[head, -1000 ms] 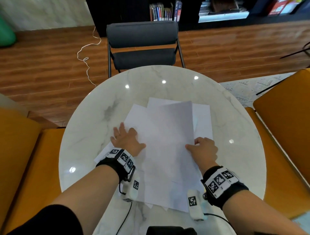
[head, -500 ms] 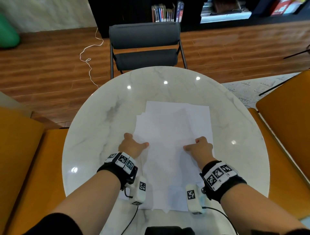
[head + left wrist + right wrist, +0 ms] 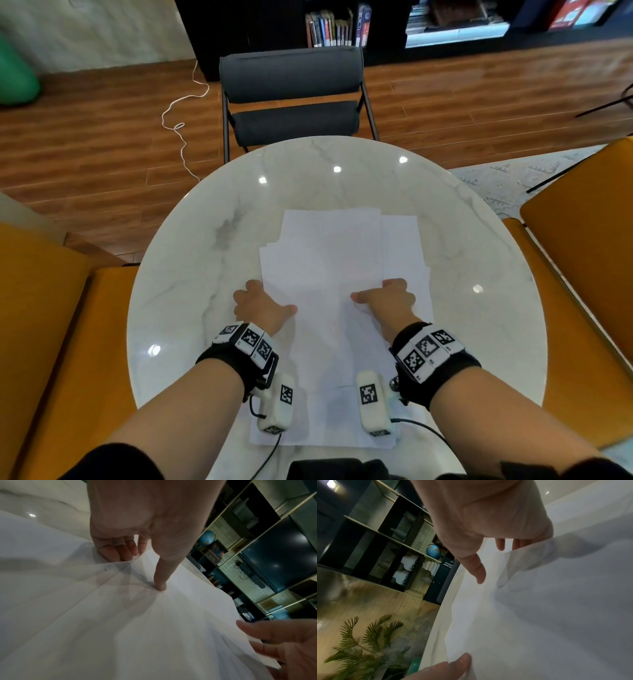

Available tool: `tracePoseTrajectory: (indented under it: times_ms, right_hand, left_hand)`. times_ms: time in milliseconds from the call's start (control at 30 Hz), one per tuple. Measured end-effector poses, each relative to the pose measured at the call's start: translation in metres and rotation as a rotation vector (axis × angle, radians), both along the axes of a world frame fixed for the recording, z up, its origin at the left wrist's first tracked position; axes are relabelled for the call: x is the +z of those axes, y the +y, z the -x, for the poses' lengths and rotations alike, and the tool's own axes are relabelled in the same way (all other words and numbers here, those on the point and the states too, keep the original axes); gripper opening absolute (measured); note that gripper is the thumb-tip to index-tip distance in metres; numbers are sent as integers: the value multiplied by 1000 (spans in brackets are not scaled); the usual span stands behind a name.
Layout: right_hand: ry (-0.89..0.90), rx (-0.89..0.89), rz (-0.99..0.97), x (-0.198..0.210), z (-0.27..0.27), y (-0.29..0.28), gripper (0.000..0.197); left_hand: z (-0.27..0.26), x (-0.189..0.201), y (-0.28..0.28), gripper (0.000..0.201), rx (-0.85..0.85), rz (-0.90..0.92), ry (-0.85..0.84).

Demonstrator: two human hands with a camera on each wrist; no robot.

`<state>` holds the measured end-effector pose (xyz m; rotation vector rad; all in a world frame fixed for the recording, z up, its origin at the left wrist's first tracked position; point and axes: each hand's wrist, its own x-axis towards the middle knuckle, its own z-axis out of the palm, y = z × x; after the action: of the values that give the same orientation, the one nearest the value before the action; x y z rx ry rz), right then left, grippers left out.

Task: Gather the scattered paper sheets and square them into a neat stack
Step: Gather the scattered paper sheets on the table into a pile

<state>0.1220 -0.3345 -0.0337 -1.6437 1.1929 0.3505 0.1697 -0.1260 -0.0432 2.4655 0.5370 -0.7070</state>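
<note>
Left hand [image 3: 261, 307] grips the left edge of the paper sheets [image 3: 329, 274]: thumb [image 3: 160, 580] pressed on top, fingers [image 3: 116, 550] curled under the edge, seen from the left wrist. Right hand [image 3: 385, 301] grasps the right side of the top sheets: thumb [image 3: 476, 569] above, fingers tucked beneath and showing through the paper as shadows in the right wrist view. The sheet edge there is lifted off the ones below.

Sheets lie overlapped in a rough pile at the centre of the round marble table [image 3: 191, 291], reaching toward 6 o'clock, near the person. Not squared: one sheet sticks out at 3 o'clock past the right hand, another is stepped out at 9 o'clock by the left hand, far edges uneven at 12 o'clock.

Both wrists wear black bands with black-and-white marker tags; a white camera pod hangs under each, cables trailing toward 6 o'clock.

Around the table: a dark grey chair [image 3: 291, 92] at 12 o'clock, orange seats at 3 [image 3: 582, 274] and 9 o'clock [image 3: 51, 325]. A white cord [image 3: 181, 116] lies on the wood floor at 11 o'clock. A bookshelf [image 3: 335, 27] stands behind the chair; a blue globe [image 3: 433, 550] sits on a shelf in the right wrist view.
</note>
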Motion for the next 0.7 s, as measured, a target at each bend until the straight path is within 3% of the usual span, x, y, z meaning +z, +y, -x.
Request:
tracePoseTrajectory:
  times_ms: [133,200,367,500,600,700]
  right_hand:
    - [-12,-10,-94,-11,-3,4,103]
    - [-3,30,-61,-29,-4,0,95]
    - [146,263,136,3,1,6,74]
    - [53,208,128,1,4,-2,68]
    - [32,146,144,0,6,-9,77]
    - [-131,-33,-34,-10,9,-12,89]
  left_hand:
    - [2,-2,3,82,40,71,-22]
    - [4,-1,4,80,1,43,-5]
    - [12,6,-3,63,-193,-104,-8]
    - [15,11,-7,40,-106,223,-157]
    - [15,18,-4,31,-71,417,-224]
    - [16,26,-4,26,-55,528,-243]
